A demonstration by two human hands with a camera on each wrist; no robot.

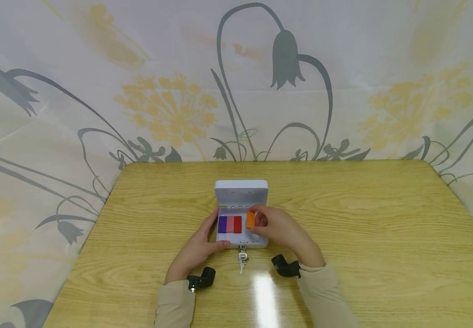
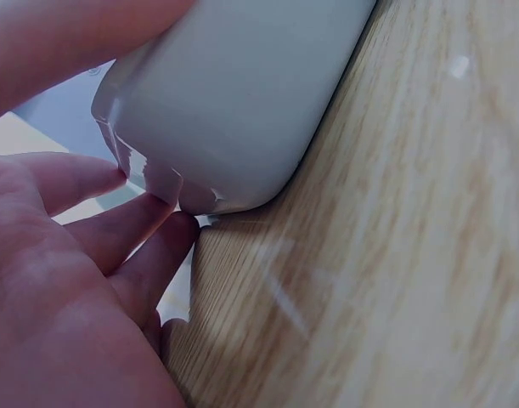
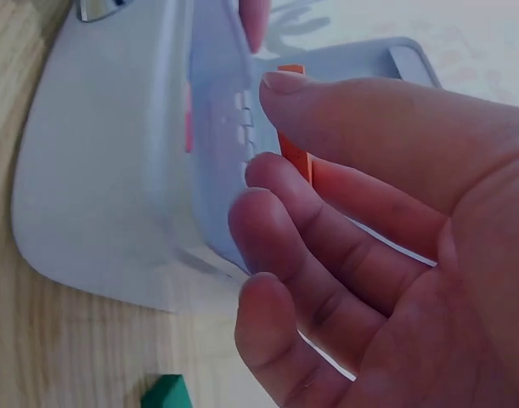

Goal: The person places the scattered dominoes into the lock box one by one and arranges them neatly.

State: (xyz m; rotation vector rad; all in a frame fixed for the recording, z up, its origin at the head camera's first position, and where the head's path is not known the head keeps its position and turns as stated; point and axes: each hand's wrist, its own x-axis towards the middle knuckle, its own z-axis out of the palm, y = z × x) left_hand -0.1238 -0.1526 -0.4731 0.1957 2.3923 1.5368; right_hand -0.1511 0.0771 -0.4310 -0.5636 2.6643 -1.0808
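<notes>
A small white metal cash box (image 1: 242, 242) lies with its lid (image 1: 242, 193) raised at the back. Inside, a purple block (image 1: 222, 224), a pink block (image 1: 230, 224) and a red block (image 1: 237, 224) stand side by side at the left. My left hand (image 1: 197, 248) grips the box's left side, thumb at the front edge and fingers along the side. Over the right part of the box, my right hand (image 1: 275, 228) pinches an orange block (image 1: 250, 220) between thumb and index finger. In the right wrist view the other fingers curve loosely, and the orange block (image 3: 294, 153) is partly covered.
Keys (image 1: 242, 259) hang from the lock at the box's front. A green piece (image 3: 167, 393) lies on the table beside the box, seen only in the right wrist view. The wood-grain table (image 1: 383, 237) meets a flower-patterned cloth (image 1: 170, 68) at the back.
</notes>
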